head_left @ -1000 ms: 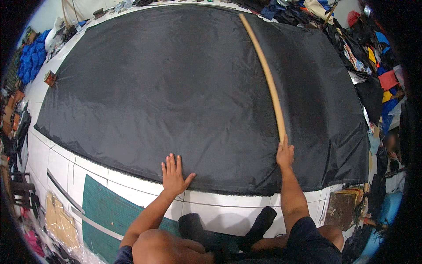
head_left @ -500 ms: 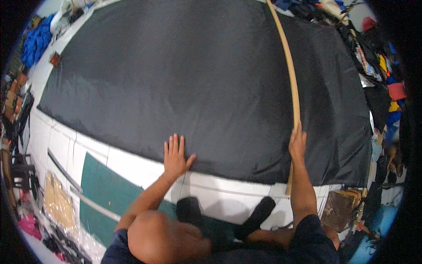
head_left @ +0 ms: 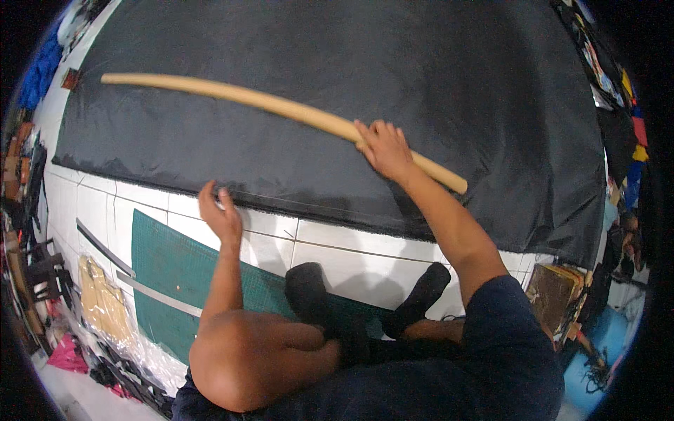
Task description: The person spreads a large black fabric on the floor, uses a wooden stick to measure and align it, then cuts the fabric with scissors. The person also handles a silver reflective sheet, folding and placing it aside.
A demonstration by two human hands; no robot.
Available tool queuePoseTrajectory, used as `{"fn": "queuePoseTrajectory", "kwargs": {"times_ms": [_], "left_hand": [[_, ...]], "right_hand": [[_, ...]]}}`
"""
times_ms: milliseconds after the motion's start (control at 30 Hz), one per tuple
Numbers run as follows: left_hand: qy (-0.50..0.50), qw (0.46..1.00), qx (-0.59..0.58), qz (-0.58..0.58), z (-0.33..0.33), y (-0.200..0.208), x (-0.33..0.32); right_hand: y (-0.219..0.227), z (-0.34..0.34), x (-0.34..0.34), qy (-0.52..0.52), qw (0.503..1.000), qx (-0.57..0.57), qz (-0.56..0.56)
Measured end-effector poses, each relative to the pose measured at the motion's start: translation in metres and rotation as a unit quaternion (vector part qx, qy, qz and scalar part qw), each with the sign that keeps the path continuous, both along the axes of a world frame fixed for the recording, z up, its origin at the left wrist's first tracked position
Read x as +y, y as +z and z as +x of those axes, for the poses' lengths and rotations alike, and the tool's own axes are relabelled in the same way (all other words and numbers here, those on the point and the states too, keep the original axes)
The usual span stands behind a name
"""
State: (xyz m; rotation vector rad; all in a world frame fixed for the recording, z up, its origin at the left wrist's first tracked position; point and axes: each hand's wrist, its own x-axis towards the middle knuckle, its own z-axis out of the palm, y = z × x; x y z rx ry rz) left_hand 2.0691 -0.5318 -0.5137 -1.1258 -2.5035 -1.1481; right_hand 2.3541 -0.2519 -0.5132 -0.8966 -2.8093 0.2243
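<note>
A large sheet of black cloth (head_left: pixel 295 42) lies flat over the white tiled floor. Across its left and middle part runs a long tan pole (head_left: pixel 274 104), slanting from the far left down toward the right. My right hand (head_left: pixel 386 149) is closed over the pole, nearer its right end, with the fingers curled on top. At the near edge of the cloth is my left hand (head_left: pixel 223 216), its thumb and fingers apart and nothing between them. Whether its fingertips touch the cloth edge I cannot tell.
A green cutting mat (head_left: pixel 165 266) lies at the near left, with a metal ruler (head_left: pixel 165 296) on it. Beside it are tan pieces in clear plastic (head_left: pixel 102 295). A small brown block (head_left: pixel 71 78) sits by the cloth's left edge. A brown bundle (head_left: pixel 551 295) is at the right.
The pole has swung from pointing away on the right to lying crosswise toward the left, my right hand moving with it. My left hand has lifted off the cloth and shifted left to its edge.
</note>
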Motion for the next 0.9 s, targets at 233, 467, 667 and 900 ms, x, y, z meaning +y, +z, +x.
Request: {"fn": "queuePoseTrajectory", "kwargs": {"times_ms": [233,467,667,900], "left_hand": [[0.228,0.973,-0.037,0.027,-0.056,-0.023,-0.031],[0.353,0.936,-0.006,-0.009,-0.116,-0.041,-0.075],[0.393,0.911,-0.045,-0.118,-0.179,-0.024,-0.106],[0.433,0.867,-0.026,-0.243,-0.216,-0.051,-0.118]], "right_hand": [[0.019,0.041,-0.079,0.118,0.986,-0.073,-0.089],[0.027,0.031,-0.087,0.131,0.981,-0.068,-0.123],[0.054,-0.018,-0.091,0.101,0.977,-0.107,-0.151],[0.049,-0.207,-0.078,0.073,0.986,-0.035,-0.144]]}}
